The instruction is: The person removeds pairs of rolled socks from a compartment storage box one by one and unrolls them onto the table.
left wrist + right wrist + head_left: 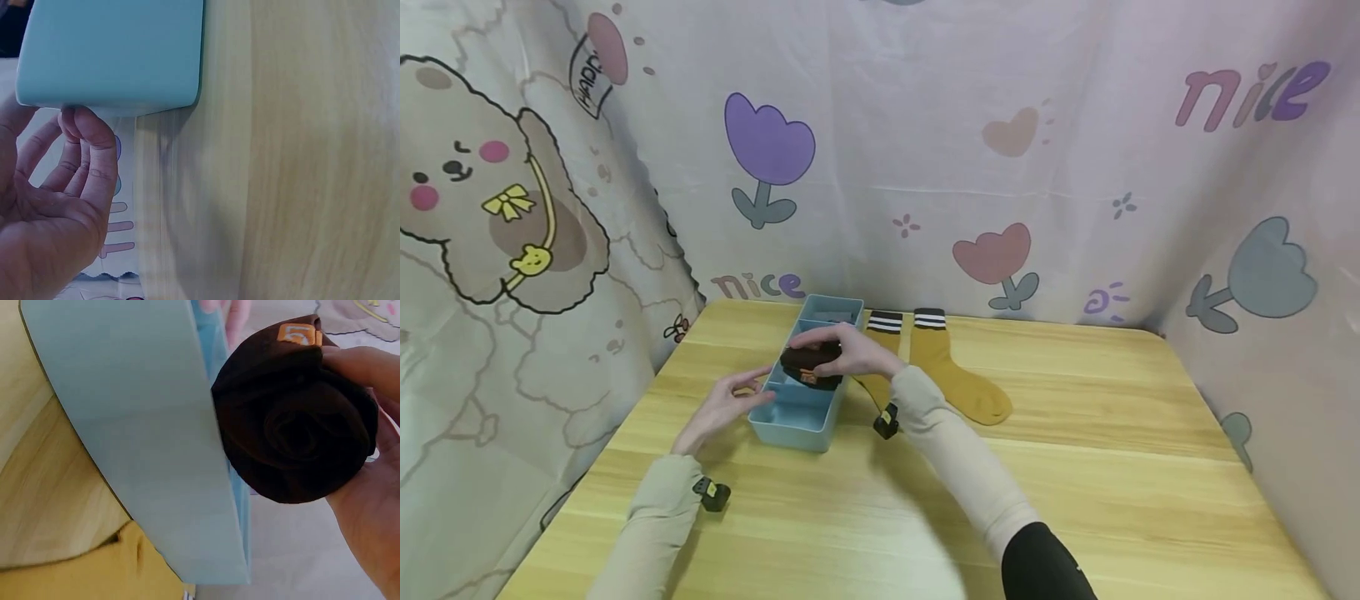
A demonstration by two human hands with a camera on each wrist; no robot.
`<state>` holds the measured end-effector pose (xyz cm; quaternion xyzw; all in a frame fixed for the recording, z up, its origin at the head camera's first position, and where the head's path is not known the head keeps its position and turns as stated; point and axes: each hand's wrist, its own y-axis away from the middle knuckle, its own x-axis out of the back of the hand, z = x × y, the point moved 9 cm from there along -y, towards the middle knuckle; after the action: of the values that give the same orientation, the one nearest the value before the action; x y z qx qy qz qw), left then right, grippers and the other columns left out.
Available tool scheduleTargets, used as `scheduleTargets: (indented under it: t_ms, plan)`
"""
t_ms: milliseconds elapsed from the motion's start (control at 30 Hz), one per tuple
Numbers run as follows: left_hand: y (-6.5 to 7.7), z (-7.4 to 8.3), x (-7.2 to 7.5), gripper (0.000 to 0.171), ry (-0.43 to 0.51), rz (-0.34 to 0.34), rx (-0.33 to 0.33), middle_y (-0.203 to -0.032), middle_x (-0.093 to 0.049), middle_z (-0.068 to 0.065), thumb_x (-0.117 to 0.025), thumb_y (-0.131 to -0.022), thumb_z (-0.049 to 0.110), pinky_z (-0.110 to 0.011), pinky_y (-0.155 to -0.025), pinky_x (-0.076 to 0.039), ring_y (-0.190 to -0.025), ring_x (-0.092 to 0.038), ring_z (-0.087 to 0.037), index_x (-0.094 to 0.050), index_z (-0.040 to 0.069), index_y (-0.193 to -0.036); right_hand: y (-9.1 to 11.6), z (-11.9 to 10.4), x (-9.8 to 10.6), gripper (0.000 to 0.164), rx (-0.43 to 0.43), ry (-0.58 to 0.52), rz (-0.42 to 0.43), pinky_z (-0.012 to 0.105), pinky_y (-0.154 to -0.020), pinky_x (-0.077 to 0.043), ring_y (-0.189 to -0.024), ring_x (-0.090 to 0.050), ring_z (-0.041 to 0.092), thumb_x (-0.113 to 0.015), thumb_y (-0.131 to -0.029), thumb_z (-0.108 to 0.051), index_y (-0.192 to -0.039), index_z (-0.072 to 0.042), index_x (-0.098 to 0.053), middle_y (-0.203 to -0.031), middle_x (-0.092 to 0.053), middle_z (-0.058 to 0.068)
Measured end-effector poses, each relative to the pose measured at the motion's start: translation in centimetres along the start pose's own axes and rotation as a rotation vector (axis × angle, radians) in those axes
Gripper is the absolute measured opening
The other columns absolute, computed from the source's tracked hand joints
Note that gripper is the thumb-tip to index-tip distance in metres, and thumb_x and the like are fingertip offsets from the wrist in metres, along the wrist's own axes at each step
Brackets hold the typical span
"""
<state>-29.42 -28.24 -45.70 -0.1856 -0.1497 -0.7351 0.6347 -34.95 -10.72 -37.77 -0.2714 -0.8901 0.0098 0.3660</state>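
A rolled dark brown cloth [294,431] with an orange tag is in my right hand [857,352], the fingers and thumb gripping its sides. It is over the middle of a light blue divided box [790,437] and overlaps the rim in the right wrist view. At the box's near left edge is my left hand [722,408], its fingers loosely bent. In the left wrist view, the fingertips [90,128] come up to the box's edge; firm contact is unclear. The brown cloth hides part of the box's inside.
Two mustard socks with black-and-white striped cuffs lie right of the box: one sock [962,383] is in full view, the other sock [883,337] is partly behind my right hand. A greyish item [838,317] shows in the far compartment. A printed curtain [880,167] hangs behind the wooden table [1112,467].
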Motion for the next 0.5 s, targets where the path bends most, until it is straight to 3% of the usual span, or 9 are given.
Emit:
scheduleTargets:
  t_ms: [167, 367, 433, 500]
  plan:
    - [0.0, 0.3, 0.1, 0.059, -0.003, 0.014, -0.009, -0.095, -0.063, -0.009, -0.071, -0.094, 0.018, -0.02, -0.07, -0.05, -0.085, -0.06, -0.003, -0.05, 0.0, -0.145, 2.2, -1.2, 1.0, 0.051, 0.039, -0.073, 0.004, 0.026, -0.106, -0.049, -0.127, -0.059, 0.019, -0.075, -0.088, -0.003, -0.137, -0.008, -0.062, -0.142, -0.062, 0.009]
    - [0.1, 0.6, 0.0, 0.058, 0.002, 0.05, -0.013, -0.094, -0.061, -0.009, -0.072, -0.092, 0.012, -0.019, -0.068, -0.051, -0.077, -0.061, -0.003, -0.05, -0.005, -0.143, 6.0, -2.2, 1.9, 0.05, 0.083, -0.063, -0.009, 0.026, -0.106, -0.049, -0.131, -0.057, 0.019, -0.074, -0.088, -0.005, -0.136, -0.007, -0.063, -0.144, -0.061, 0.01]
    - [0.2, 1.4, 0.0, 0.056, -0.058, 0.094, -0.034, -0.095, -0.061, -0.012, -0.072, -0.092, 0.011, -0.018, -0.067, -0.048, -0.074, -0.057, -0.003, -0.052, -0.006, -0.141, 7.6, -2.3, 2.5, 0.049, 0.091, -0.054, 0.003, 0.028, -0.106, -0.05, -0.133, -0.057, 0.022, -0.073, -0.087, -0.004, -0.135, -0.007, -0.063, -0.143, -0.062, 0.011]
    - [0.4, 2.6, 0.0, 0.051, -0.152, 0.184, -0.073, -0.094, -0.061, -0.014, -0.073, -0.091, 0.01, -0.017, -0.065, -0.043, -0.072, -0.051, -0.004, -0.056, -0.006, -0.136, 9.5, -1.9, 3.1, 0.049, 0.082, -0.043, 0.015, 0.03, -0.106, -0.05, -0.135, -0.055, 0.024, -0.073, -0.086, -0.004, -0.134, -0.007, -0.064, -0.142, -0.062, 0.011]
